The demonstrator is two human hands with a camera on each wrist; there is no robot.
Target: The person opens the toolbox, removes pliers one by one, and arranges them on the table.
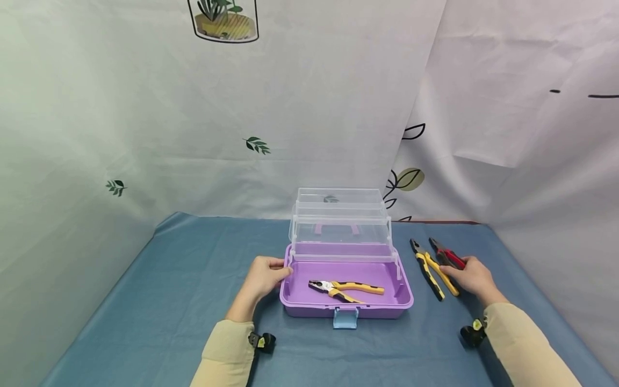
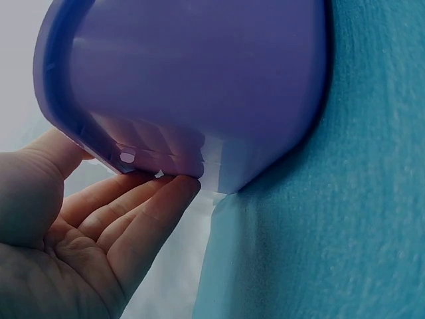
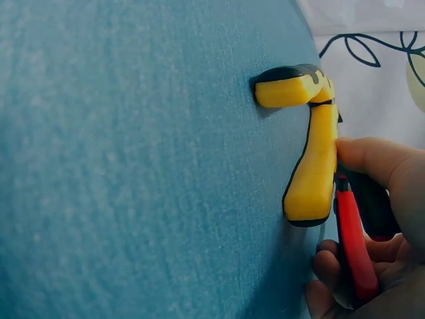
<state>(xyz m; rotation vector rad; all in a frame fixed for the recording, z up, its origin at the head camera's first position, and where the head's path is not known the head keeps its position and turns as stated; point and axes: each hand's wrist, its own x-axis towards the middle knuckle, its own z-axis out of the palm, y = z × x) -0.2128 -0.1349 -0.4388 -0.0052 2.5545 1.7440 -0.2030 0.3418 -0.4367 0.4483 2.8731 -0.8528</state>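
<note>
Your right hand [image 1: 476,277] curls its fingers round the handles of the red-and-black pliers [image 1: 450,257], toward the right of the blue cloth [image 1: 145,312], just right of the yellow-handled pliers [image 1: 426,270]. The red pair slants, dark nose pointing far and left. Your left hand [image 1: 263,277] pinches the purple toolbox's [image 1: 309,310] left wall, thumb over the rim, fingers outside.

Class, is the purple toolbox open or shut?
Open. The purple toolbox has its clear lid raised at the back, and yellow-handled pliers show inside.
</note>
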